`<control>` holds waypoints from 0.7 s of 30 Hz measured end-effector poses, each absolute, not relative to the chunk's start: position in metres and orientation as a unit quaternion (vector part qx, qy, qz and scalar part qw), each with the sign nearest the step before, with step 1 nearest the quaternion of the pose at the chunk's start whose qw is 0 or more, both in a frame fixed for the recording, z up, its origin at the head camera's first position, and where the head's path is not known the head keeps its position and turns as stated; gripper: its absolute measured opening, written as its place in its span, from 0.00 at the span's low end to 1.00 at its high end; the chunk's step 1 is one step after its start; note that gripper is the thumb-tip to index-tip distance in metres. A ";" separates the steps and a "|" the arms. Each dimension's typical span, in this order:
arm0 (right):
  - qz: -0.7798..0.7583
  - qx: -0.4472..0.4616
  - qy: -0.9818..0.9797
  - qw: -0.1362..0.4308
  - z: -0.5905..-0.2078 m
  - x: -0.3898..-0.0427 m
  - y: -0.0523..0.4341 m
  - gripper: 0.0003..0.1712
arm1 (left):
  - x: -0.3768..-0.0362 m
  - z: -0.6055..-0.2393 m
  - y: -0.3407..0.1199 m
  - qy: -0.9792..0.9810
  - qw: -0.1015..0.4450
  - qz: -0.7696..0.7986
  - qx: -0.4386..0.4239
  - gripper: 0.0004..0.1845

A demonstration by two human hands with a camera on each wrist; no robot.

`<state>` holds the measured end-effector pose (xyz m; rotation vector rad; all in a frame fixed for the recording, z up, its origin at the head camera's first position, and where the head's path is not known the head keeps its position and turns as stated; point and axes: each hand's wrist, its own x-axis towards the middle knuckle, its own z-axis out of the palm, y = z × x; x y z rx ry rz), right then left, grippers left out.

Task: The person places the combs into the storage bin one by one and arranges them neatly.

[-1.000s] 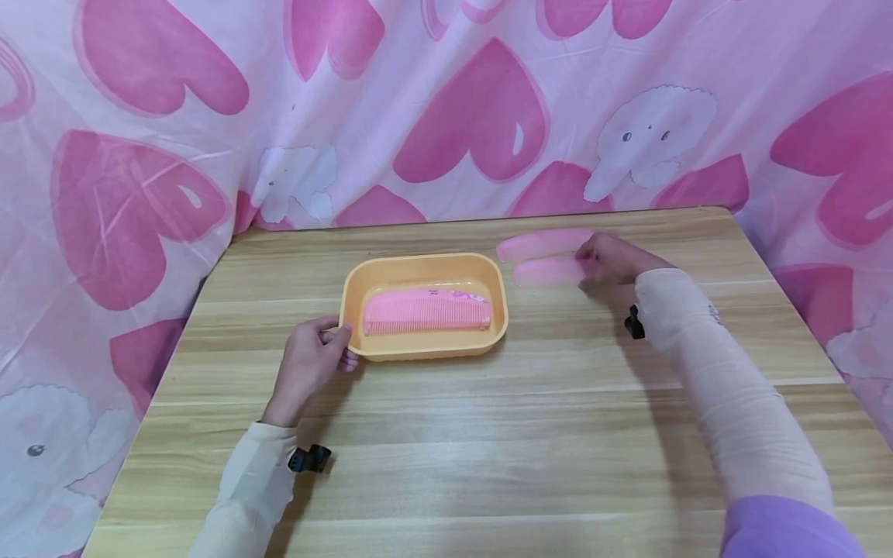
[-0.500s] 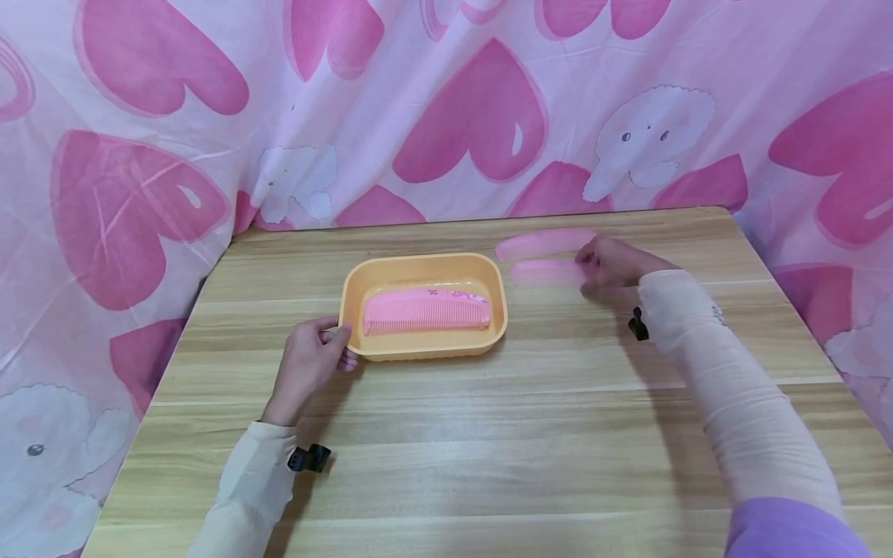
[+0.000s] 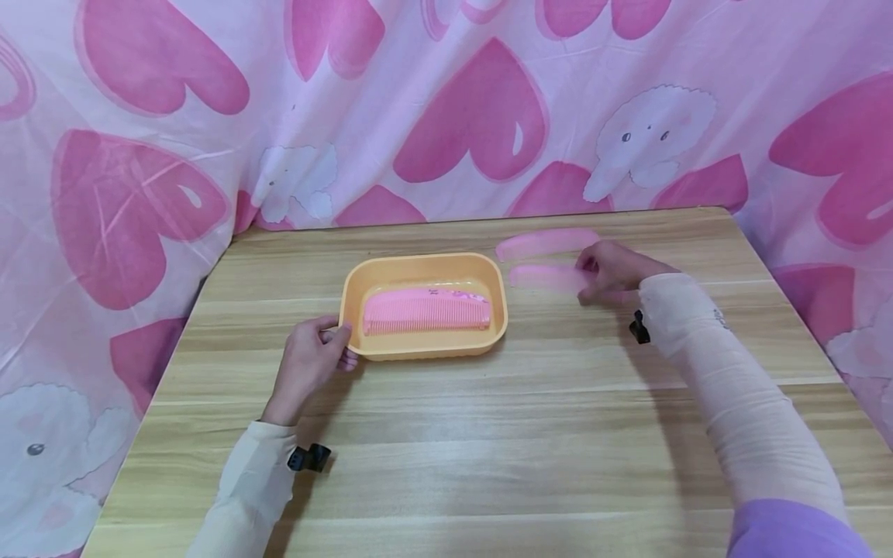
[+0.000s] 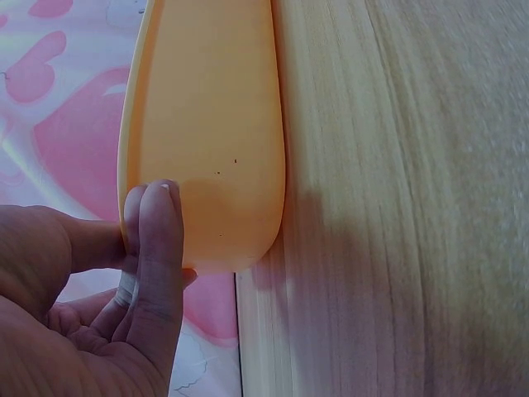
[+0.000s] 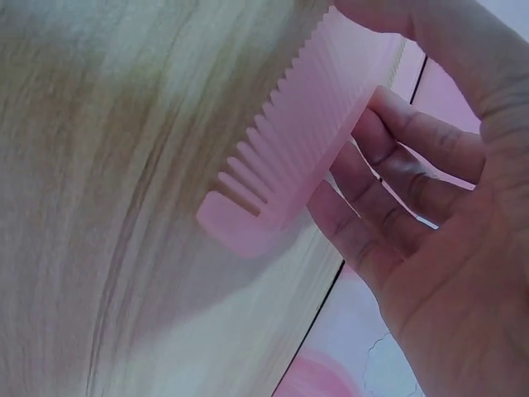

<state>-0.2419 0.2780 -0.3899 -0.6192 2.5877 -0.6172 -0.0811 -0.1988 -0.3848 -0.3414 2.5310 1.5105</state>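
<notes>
Wooden table (image 3: 488, 434) had an orange tray (image 3: 422, 270) with a pink comb (image 3: 425, 311) inside. Left hand (image 3: 310, 364) pinched the tray's left rim. Right hand (image 3: 610, 270) had its fingers curled round a second comb (image 3: 540, 277), just right of the tray, with a third comb (image 3: 544, 242) lying behind.

Bright, even overhead light, soft shadows under both arms on table (image 3: 488, 434), wrist views close & blurred, slight wide-angle bend at head-view edges.

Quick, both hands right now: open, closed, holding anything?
Left hand: pinches the rim of the orange tray.
Right hand: grips a pale pink comb.
</notes>
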 end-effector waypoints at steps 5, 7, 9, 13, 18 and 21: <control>-0.227 -0.217 0.925 0.215 -0.389 -0.240 0.279 0.32 | -0.081 -0.385 -0.199 0.849 0.087 0.508 -0.113 0.21; -0.228 -0.215 0.925 0.213 -0.389 -0.239 0.280 0.31 | -0.081 -0.384 -0.199 0.850 0.088 0.507 -0.112 0.21; -0.230 -0.212 0.926 0.210 -0.390 -0.239 0.282 0.31 | -0.081 -0.384 -0.199 0.852 0.088 0.503 -0.112 0.21; -0.233 -0.207 0.929 0.200 -0.385 -0.237 0.283 0.30 | -0.081 -0.384 -0.199 0.857 0.082 0.497 -0.109 0.21; -0.245 -0.212 0.928 0.182 -0.372 -0.233 0.282 0.30 | -0.081 -0.385 -0.199 0.856 0.077 0.499 -0.108 0.21; -0.250 -0.216 0.928 0.173 -0.365 -0.232 0.281 0.29 | -0.080 -0.385 -0.198 0.855 0.078 0.501 -0.108 0.21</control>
